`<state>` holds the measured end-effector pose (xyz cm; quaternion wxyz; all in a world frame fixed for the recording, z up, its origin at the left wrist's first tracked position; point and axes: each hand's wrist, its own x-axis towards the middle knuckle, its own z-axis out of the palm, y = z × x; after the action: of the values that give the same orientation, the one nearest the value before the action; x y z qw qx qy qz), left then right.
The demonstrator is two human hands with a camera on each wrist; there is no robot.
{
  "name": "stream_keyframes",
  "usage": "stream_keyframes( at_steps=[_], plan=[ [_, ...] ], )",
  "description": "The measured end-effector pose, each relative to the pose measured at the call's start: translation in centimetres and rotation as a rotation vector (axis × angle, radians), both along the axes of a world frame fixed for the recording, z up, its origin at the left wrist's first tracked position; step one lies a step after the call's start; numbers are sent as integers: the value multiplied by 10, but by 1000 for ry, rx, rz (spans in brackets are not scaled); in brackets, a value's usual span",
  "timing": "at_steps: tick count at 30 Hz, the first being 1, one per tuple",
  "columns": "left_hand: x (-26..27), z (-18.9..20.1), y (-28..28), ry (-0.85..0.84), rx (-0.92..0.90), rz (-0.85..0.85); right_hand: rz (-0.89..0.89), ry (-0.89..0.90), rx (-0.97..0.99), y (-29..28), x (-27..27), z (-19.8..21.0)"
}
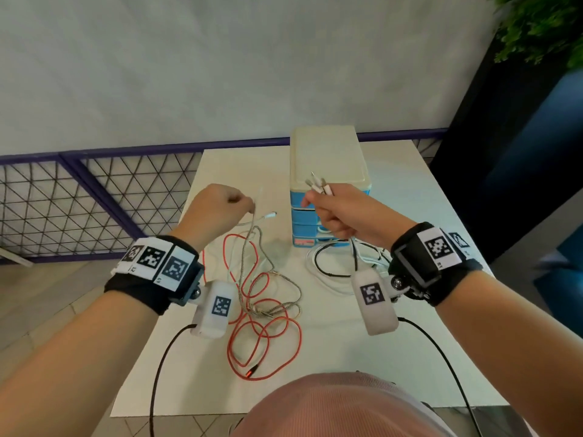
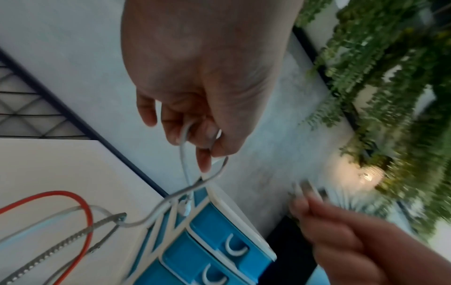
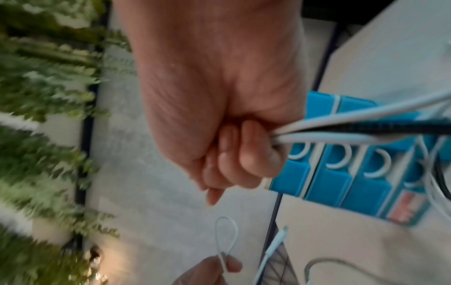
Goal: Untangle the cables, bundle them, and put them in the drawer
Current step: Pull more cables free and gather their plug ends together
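Observation:
Above the white table (image 1: pixel 407 197) my left hand (image 1: pixel 244 205) pinches a thin white cable (image 1: pixel 252 222) just behind its plug (image 1: pixel 270 214); a small loop (image 3: pixel 225 236) stands above the fingers in the right wrist view. My right hand (image 1: pixel 318 203) grips a bunch of white and black cables (image 3: pixel 346 126) in its fist, their plugs (image 1: pixel 318 183) sticking up in front of the blue drawer unit (image 1: pixel 328 159). A red cable (image 1: pixel 263 329) and a grey braided cable (image 1: pixel 277 307) lie tangled on the table below my left hand. All drawers (image 2: pixel 219 239) look closed.
White and black cable loops (image 1: pixel 331 269) trail from my right fist onto the table beside the drawer unit. A purple-framed wire mesh fence (image 1: pixel 94 190) runs behind the table on the left. A green plant (image 1: pixel 542 23) hangs at the far right.

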<state>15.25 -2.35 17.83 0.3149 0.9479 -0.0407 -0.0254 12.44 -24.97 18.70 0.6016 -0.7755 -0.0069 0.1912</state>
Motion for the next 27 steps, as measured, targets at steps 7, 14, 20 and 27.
stream_keyframes(
  at_steps=[7, 14, 20, 27],
  plan=[
    [-11, 1, -31, 22, -377, -89, -45, 84, -57, 12, 11, -12],
    [-24, -10, -48, 61, -697, -63, -319, 109, 170, 10, 16, -26],
    [-20, -19, -51, 13, -766, -129, -268, 123, 201, 7, 13, -33],
    [-30, -33, -45, 150, -728, -326, -460, -133, 297, 10, 25, -27]
  ],
)
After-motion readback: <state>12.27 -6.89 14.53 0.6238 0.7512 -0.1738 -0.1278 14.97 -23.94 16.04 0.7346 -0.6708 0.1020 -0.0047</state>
